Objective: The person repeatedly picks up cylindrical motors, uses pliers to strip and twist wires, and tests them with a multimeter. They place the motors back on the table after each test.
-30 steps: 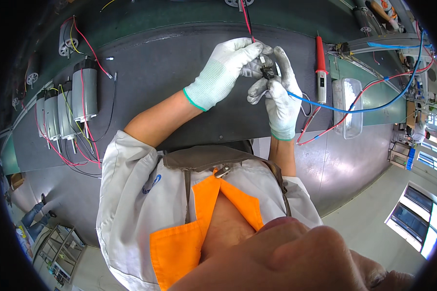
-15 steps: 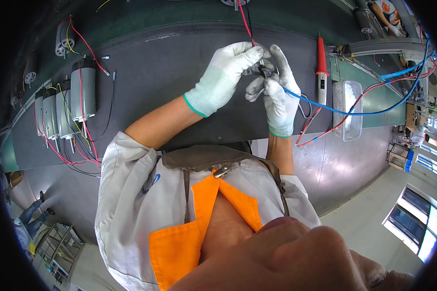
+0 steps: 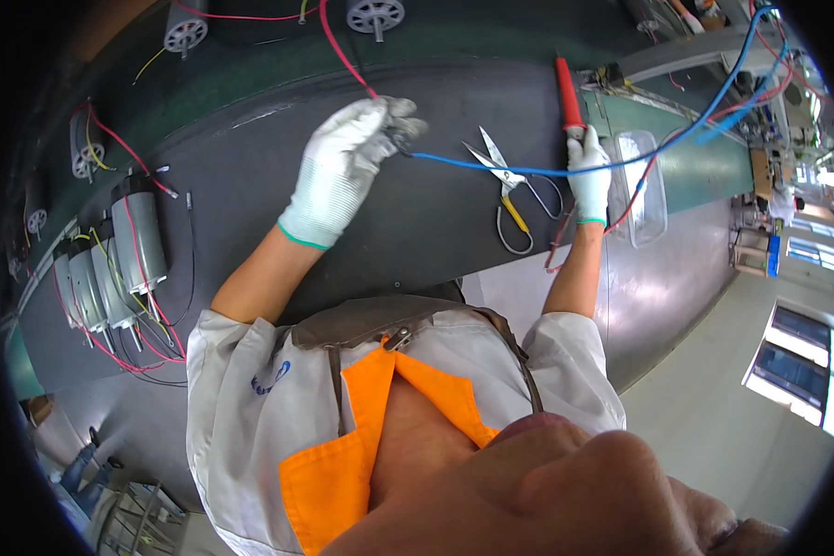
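Note:
My left hand (image 3: 347, 162), in a white glove, is closed on the joined ends of a red wire (image 3: 335, 44) and a blue wire (image 3: 491, 167) above the dark mat (image 3: 417, 232). My right hand (image 3: 587, 176), also gloved, has reached to the right and grips the base of a red-handled soldering iron (image 3: 565, 88) that lies on the mat pointing away from me. The blue wire runs from my left hand across to the right, passing over my right hand. A pair of scissors (image 3: 510, 190) with yellow-trimmed handles lies on the mat between my hands.
Several grey cylindrical motors (image 3: 111, 269) with red and black leads lie in a row at the left. More motors (image 3: 372, 14) stand along the far green belt. A clear plastic tray (image 3: 644, 185) sits right of the mat, on a metal bench (image 3: 658, 296).
My right hand has let go of the wire joint and moved right to the soldering iron. My left hand still holds the wires and has shifted left. The scissors are now uncovered.

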Tool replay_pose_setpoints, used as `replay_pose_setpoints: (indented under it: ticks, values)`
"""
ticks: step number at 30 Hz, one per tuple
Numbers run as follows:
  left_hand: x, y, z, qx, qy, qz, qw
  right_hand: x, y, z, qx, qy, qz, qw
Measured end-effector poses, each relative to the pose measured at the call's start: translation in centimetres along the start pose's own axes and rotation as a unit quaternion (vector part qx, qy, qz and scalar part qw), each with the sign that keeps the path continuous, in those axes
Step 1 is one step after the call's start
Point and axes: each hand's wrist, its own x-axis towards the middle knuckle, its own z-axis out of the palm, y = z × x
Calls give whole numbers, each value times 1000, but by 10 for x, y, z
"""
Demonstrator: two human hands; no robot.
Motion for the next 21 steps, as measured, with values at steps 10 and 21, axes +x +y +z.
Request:
replay_pose_setpoints:
  ticks: [10,21]
  values:
    - [-14,7,0,-63,25,-4,998,19,-148,-20,501,-281,-23,818]
    - [-3,-3,-1,-65,-21,-18,998,20,-139,-13,381,-169,-125,901]
